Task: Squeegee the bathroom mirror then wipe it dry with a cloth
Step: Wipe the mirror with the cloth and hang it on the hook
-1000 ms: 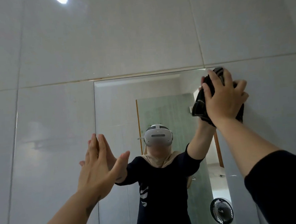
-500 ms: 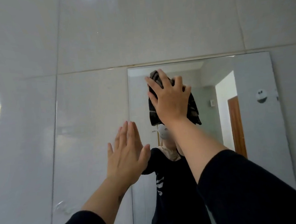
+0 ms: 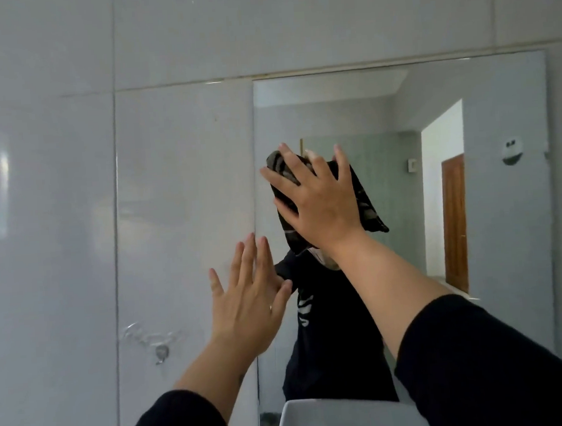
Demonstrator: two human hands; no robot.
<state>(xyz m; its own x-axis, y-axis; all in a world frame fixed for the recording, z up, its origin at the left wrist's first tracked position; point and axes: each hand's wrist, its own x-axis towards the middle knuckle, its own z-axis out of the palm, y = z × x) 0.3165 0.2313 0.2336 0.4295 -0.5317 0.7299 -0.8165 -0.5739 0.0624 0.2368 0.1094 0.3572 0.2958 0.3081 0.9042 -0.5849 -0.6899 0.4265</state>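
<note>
The frameless mirror (image 3: 504, 232) hangs on the tiled wall, filling the right half of the view. My right hand (image 3: 318, 204) presses a dark patterned cloth (image 3: 370, 212) flat against the glass near the mirror's left side, fingers spread over it. My left hand (image 3: 249, 300) is flat and open with fingers together, resting at the mirror's left edge, lower than the cloth. The reflection of a person in a dark top shows behind both arms. No squeegee is in view.
Glossy grey wall tiles (image 3: 172, 186) surround the mirror. A small metal hook (image 3: 161, 353) sits on the tile at lower left. The white rim of a basin (image 3: 334, 413) shows at the bottom. A round fitting (image 3: 511, 151) is reflected at the mirror's right.
My right hand slid the cloth from the mirror's top right corner across to the left and then downward. My left hand stayed at the left edge. The view shifted down and left.
</note>
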